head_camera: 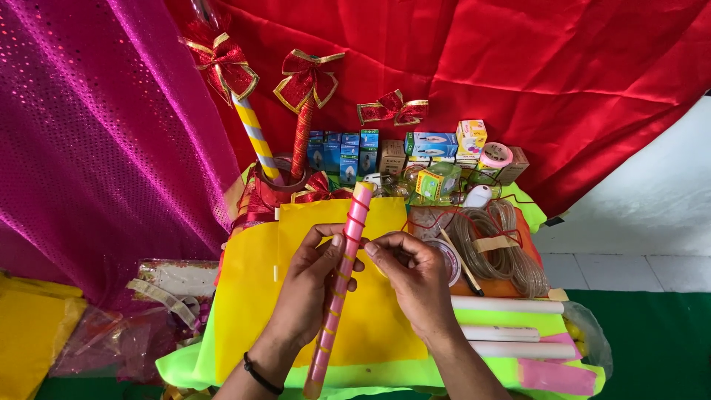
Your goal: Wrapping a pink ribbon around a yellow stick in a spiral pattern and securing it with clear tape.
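The left hand [307, 285] grips a pink tube [342, 281] wound with red ribbon; the right hand [415, 270] pinches that ribbon. Yellow paper [252, 296] lies beneath.

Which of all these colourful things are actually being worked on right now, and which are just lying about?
In hand:
- long pink tube wound with red ribbon, held by the left hand
- right hand, pinching at the tube's ribbon
- yellow paper sheet beneath the hands

Lying about:
- coil of clear cable
- white plastic pipes
- small cardboard boxes
- red bow-topped sticks

Both hands [315, 285] [415, 278] hold a pink stick [342, 278], perhaps ribbon-wrapped.
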